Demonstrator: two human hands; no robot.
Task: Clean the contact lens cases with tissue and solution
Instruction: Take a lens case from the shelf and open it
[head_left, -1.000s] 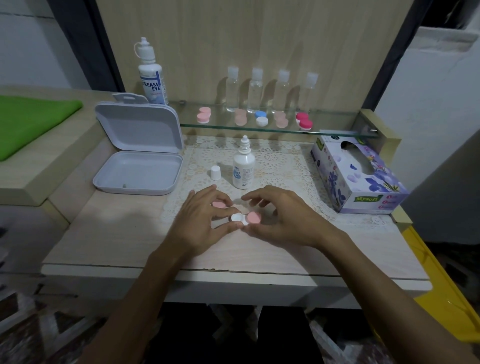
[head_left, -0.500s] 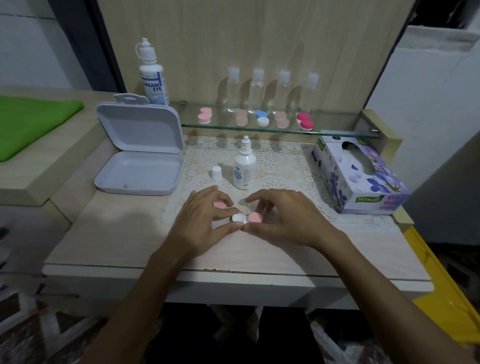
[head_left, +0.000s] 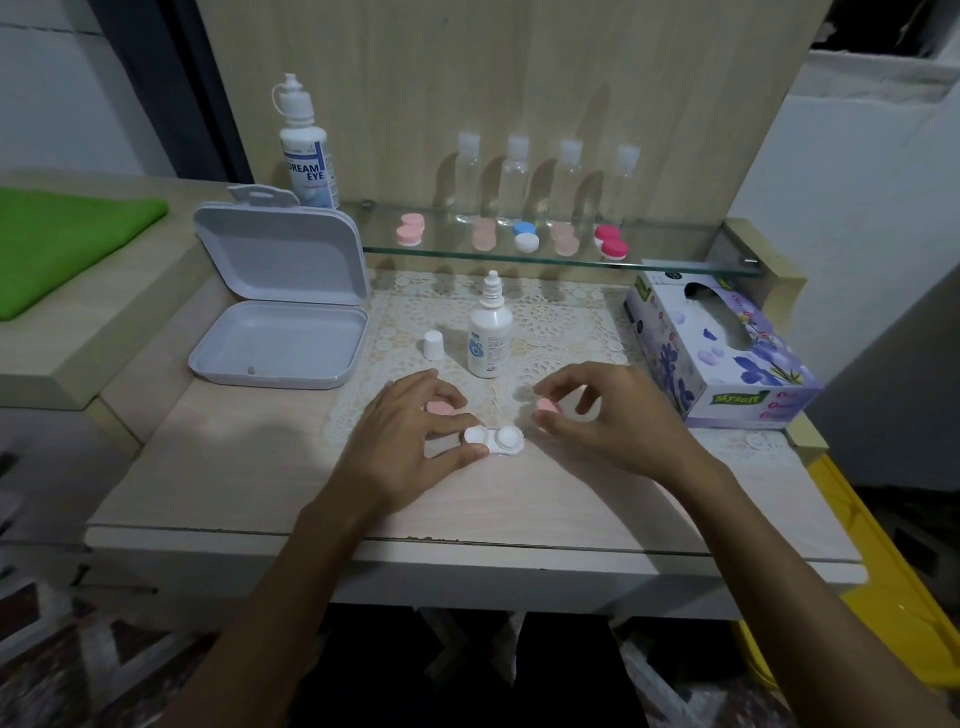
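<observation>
Pink cap pinched in your right hand, white case base pinned by your left hand.
Left thumb and forefinger curl round the base's left well, near the table's front edge, a second pink cap just behind. Light, stiff, slick plastic, likely to skate: hold its rim. Solution bottle stands uncapped further back, tissue box at the right edge.
</observation>
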